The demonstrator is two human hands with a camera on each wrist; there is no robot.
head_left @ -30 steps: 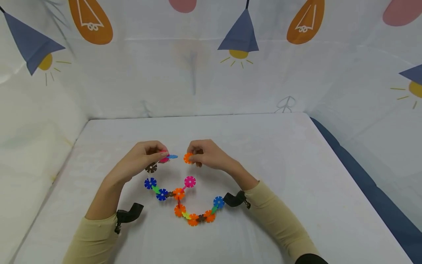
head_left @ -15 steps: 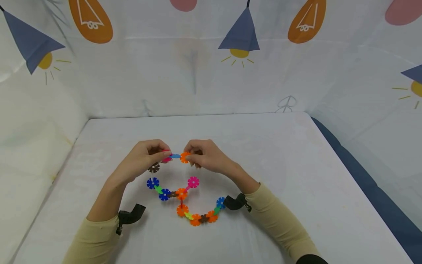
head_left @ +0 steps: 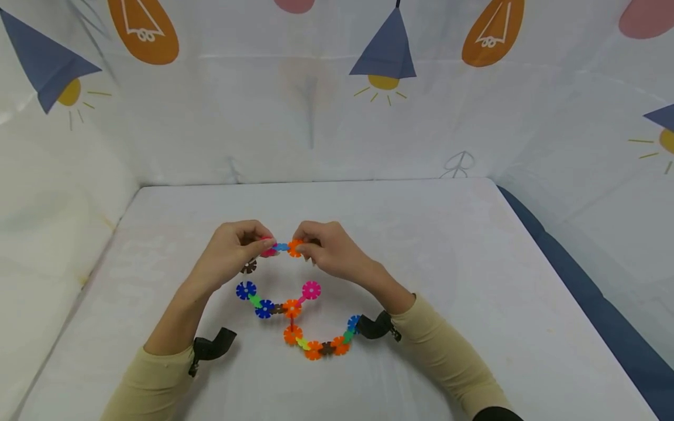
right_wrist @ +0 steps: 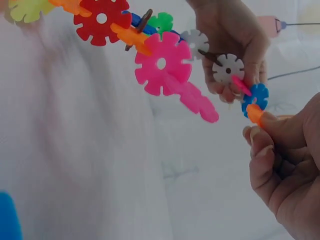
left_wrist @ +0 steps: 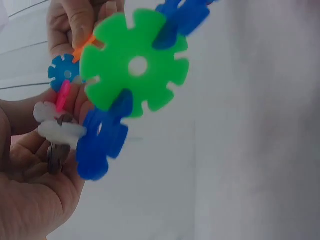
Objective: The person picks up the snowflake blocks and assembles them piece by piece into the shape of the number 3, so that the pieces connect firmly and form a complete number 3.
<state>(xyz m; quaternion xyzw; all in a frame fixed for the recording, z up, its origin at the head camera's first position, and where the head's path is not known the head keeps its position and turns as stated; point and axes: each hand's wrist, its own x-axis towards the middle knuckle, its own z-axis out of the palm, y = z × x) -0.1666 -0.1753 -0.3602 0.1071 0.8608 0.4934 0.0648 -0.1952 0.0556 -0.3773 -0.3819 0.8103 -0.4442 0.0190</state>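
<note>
My left hand (head_left: 223, 257) pinches a pink snowflake disc (right_wrist: 241, 85) at one end of a linked chain. A light blue disc (right_wrist: 259, 94) sticks out from it. Between thumb and fingers, my right hand (head_left: 337, 251) pinches an orange disc (right_wrist: 254, 114), which meets the light blue disc's edge. How deep their slots sit is hard to tell. Below the left hand the chain runs through white discs (right_wrist: 228, 68), a brown disc (head_left: 249, 266), dark blue discs (head_left: 246, 290) and a green disc (left_wrist: 137, 65). A pink disc (head_left: 311, 290) ends a short branch.
The chain's lower part curves through orange discs (head_left: 292, 335) to a blue disc (head_left: 353, 323) beside the right wrist's black camera mount (head_left: 375, 325). Another black mount (head_left: 215, 345) sits on the left wrist. Under everything lies a white table (head_left: 447, 251), with a printed curtain (head_left: 237, 117) behind.
The right hand has moved left, bringing the orange disc from apart to touching the light blue disc. The left hand and chain have shifted slightly right.
</note>
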